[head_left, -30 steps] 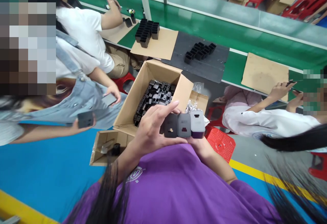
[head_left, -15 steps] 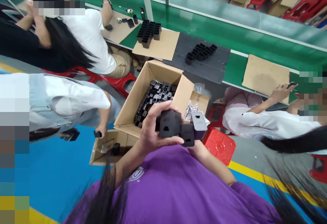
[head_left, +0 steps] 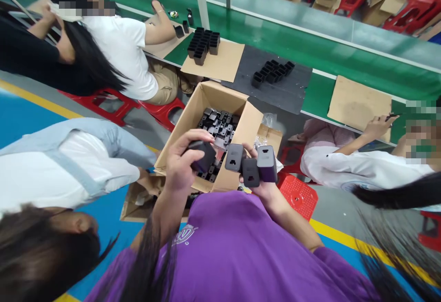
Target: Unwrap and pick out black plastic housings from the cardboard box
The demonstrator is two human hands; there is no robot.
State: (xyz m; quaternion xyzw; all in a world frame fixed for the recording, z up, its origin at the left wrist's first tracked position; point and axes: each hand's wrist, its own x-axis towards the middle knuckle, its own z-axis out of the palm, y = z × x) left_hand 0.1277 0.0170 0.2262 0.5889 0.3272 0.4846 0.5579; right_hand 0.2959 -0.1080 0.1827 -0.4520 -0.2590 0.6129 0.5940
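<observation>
My left hand (head_left: 179, 166) is closed around a black plastic housing (head_left: 203, 157), tilted above the near side of a cardboard box (head_left: 175, 139). Inside that box lie many small black housings (head_left: 218, 125), jumbled together. My right hand (head_left: 265, 192) grips three more of these pieces from below: a left housing (head_left: 234, 157), a middle housing (head_left: 251, 176) sitting lower, and a right housing (head_left: 267, 164). Each of the three shows a small dark cutout on its end face. Most of the right hand's fingers are hidden behind them. A gap separates the two hands.
Black housings (head_left: 203, 45) stand grouped on cardboard on the bench, others (head_left: 272, 72) on a dark mat (head_left: 285, 93). A red stool (head_left: 298, 196) is by my right forearm. A co-worker bends at a lower box (head_left: 132, 203) on the left; others sit along the bench.
My left hand has moved left with one housing, away from the pieces in my right hand. The co-worker at left has bent down towards the lower box. A seated person's arm has reached farther right.
</observation>
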